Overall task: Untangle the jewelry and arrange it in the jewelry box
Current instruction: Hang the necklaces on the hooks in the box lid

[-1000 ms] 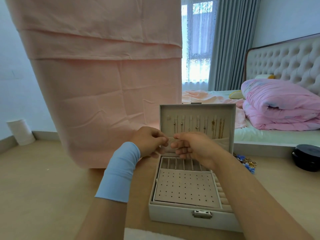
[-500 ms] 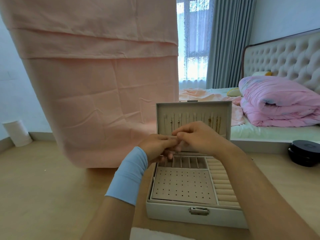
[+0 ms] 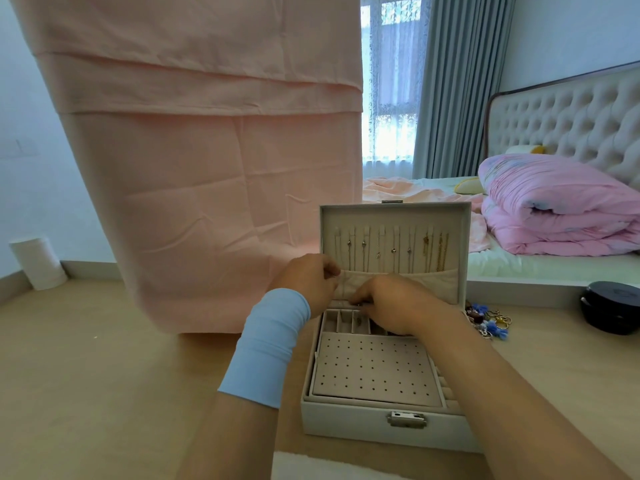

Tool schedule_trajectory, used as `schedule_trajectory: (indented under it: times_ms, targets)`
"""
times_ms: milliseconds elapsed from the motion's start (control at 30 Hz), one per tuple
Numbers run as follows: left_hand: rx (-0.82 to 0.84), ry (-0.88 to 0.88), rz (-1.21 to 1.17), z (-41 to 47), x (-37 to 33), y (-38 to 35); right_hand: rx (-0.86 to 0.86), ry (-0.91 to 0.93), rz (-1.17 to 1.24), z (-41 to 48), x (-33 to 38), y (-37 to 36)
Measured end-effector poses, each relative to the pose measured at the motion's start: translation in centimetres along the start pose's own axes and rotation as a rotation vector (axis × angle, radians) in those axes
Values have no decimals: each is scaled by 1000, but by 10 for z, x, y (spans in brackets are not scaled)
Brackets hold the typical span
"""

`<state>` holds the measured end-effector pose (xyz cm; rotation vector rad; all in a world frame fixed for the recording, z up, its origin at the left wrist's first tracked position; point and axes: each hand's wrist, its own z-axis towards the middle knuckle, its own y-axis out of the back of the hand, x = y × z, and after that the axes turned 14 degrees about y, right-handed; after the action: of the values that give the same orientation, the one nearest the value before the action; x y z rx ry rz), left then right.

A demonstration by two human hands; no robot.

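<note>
Our left grip [image 3: 308, 282] pinches the top edge of the pocket [image 3: 426, 284] of the jewelry box [image 3: 346, 419]; our right grip [image 3: 391, 306] curls by the back slots [image 3: 341, 320], and we cannot tell if it holds anything; necklaces [image 3: 394, 249] hang in the lid [image 3: 394, 216]; we should tuck chain ends in slowly.

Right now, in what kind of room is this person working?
Probably a bedroom: a bed with a padded headboard, a folded pink quilt on it, and curtains at the window.
</note>
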<state>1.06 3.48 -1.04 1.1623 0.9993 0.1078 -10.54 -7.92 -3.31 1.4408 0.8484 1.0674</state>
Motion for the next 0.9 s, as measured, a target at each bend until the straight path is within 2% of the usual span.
schedule_trajectory:
  times_ms: [233, 300, 467, 533, 600, 733, 900]
  targets:
    - [-206, -74, 99, 1, 1, 4, -31, -72, 9, 5, 3, 13]
    - [-225, -94, 133, 1, 0, 4, -197, -59, 96, 5, 0, 14]
    - [-215, -177, 164, -2, -3, 1, -754, -23, 411, -4, -8, 39]
    - [-172, -179, 203, -3, -4, -1, -891, -22, 454, -6, -10, 52]
    - [-127, -181, 264, -3, -5, -4, -939, -30, 448, -8, -14, 59]
    - [-99, -228, 372, -1, -9, -19, -918, -55, 460, -10, -22, 60]
    - [-162, -273, 503, 5, -1, -39, -953, -76, 501, -10, -29, 52]
